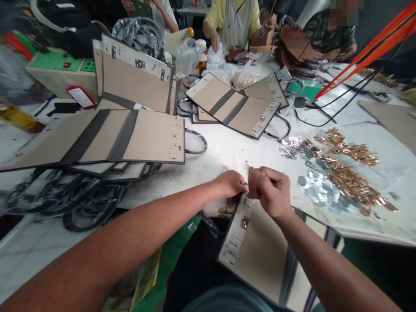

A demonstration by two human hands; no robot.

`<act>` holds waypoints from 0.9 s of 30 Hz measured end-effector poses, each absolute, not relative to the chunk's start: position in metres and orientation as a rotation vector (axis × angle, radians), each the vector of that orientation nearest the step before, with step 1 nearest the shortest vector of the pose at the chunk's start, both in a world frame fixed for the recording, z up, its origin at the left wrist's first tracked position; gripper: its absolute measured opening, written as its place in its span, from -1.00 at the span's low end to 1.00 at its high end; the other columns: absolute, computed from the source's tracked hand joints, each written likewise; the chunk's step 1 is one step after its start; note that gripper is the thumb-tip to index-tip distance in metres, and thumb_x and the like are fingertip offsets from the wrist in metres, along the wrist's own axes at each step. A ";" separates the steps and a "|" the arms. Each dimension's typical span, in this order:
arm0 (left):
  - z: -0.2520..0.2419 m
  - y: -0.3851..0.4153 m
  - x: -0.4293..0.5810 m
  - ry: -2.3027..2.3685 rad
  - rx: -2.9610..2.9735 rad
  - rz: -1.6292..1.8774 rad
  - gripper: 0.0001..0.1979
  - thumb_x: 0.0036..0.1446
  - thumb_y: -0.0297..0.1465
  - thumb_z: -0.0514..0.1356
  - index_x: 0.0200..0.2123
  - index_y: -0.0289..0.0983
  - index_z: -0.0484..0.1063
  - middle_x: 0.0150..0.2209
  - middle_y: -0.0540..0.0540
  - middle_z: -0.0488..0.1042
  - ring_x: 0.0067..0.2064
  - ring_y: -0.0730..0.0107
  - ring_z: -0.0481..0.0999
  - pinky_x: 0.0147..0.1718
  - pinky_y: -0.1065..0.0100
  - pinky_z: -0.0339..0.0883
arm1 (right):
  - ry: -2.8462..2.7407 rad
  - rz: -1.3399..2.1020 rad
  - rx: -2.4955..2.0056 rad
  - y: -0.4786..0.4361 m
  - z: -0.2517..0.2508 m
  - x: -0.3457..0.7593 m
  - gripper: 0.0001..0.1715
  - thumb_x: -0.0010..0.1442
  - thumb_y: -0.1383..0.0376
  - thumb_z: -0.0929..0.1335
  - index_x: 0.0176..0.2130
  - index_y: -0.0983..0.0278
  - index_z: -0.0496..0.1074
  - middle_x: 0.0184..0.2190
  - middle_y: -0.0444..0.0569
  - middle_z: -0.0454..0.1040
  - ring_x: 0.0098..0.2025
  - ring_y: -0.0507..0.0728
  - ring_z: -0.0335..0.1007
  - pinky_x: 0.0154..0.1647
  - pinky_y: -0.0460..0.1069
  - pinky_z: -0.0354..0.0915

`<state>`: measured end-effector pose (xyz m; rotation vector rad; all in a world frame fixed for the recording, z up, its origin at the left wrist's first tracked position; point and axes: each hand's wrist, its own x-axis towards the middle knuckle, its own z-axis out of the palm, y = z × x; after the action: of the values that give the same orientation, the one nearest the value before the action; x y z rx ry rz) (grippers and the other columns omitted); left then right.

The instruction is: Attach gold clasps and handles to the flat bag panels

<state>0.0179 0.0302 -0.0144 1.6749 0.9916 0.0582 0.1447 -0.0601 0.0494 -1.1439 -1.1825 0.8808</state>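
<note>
A beige bag panel point(263, 247) with dark edging and dark fold strips lies tilted at the table's front edge, over my lap. Metal fittings and bent wires show along its pale end strip point(238, 234), including a square metal plate point(244, 222). My left hand point(229, 184) is closed in a pinch at the panel's far corner; what it pinches is mostly hidden. Close beside it, above the same corner, my right hand point(271, 190) is closed in a fist. A small metal piece point(250, 170) shows just past its knuckles, but I cannot make out what the fist holds.
Stacked bag panels point(152, 134) with plastic-wrapped handles point(196, 143) are at left, more panels point(234, 104) at the centre back. Gold metal clips point(354, 182) and silver plates point(320, 186) lie at right. Orange straps point(367, 50) hang there. Co-workers point(237, 21) are across the table.
</note>
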 end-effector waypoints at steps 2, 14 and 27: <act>-0.016 0.030 0.018 0.983 1.676 0.045 -0.81 0.11 -0.31 0.30 -0.49 -0.29 0.49 -0.64 0.04 0.36 -0.59 0.43 0.37 -0.58 0.41 0.15 | -1.164 0.870 -1.198 -0.061 0.048 0.146 -0.45 0.35 0.18 0.39 -0.63 0.26 0.27 -0.68 -0.12 0.25 -0.61 -0.01 0.16 -0.57 -0.06 0.11; -0.021 0.028 0.017 1.007 1.684 0.097 -0.87 0.07 -0.35 0.32 -0.43 -0.31 0.54 -0.57 -0.02 0.42 -0.56 0.45 0.36 -0.59 0.43 0.13 | -1.061 0.836 -1.034 -0.070 0.032 0.153 -0.41 0.37 0.11 0.38 -0.61 0.24 0.20 -0.66 -0.14 0.21 -0.61 0.00 0.15 -0.54 -0.03 0.14; -0.002 0.006 -0.006 1.089 1.737 0.216 -0.76 0.02 -0.20 0.33 -0.25 -0.16 0.64 -0.38 -0.12 0.57 -0.46 0.28 0.49 -0.50 0.29 0.34 | -1.642 0.503 -1.999 -0.104 0.013 0.217 -0.52 0.11 -0.14 0.40 -0.13 0.03 0.69 -0.11 0.03 0.65 -0.09 0.35 0.61 -0.07 0.14 0.48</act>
<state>-0.0062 0.0060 -0.0020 1.7368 1.0887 0.2160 0.2173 -0.1044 0.0132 -1.9988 -1.6422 0.5031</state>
